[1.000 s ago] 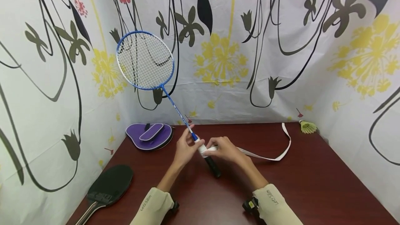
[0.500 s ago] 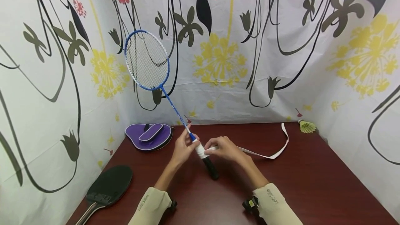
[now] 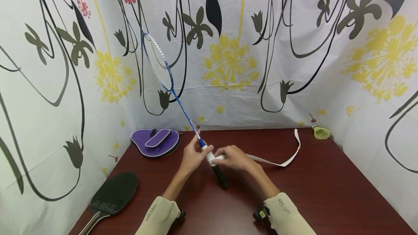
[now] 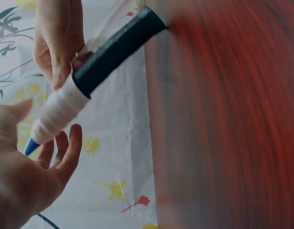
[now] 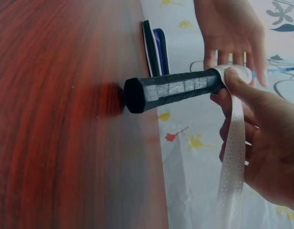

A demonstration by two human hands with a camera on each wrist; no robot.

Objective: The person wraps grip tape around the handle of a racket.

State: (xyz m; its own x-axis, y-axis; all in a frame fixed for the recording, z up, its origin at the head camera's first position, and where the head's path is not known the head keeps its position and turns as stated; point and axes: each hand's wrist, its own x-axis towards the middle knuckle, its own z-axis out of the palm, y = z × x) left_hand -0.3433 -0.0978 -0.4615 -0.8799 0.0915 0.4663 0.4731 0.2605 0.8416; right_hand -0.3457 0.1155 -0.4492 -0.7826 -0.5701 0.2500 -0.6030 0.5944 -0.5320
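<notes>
A blue and white badminton racket (image 3: 185,114) slants up to the left, its head turned nearly edge-on in the head view. White perforated grip tape (image 5: 234,152) wraps the upper handle, while the lower handle (image 4: 120,50) is black. My left hand (image 3: 192,158) holds the racket near the blue cone, thumb on one side and curled fingers on the other. At the lower edge of the wrapped part, my right hand (image 3: 233,158) pinches the tape against the handle. The tape's loose end (image 3: 287,163) trails right across the table.
On the dark red table (image 3: 326,191), a purple paddle case (image 3: 156,143) lies at the back left. A black table tennis paddle (image 3: 115,193) is at the front left, and a yellow shuttlecock (image 3: 321,132) at the back right. Patterned cloth (image 3: 294,64) surrounds the table.
The racket has turned about its long axis, its head going from broad to nearly edge-on. Both hands stay near the handle, and the loose tape has shifted slightly left.
</notes>
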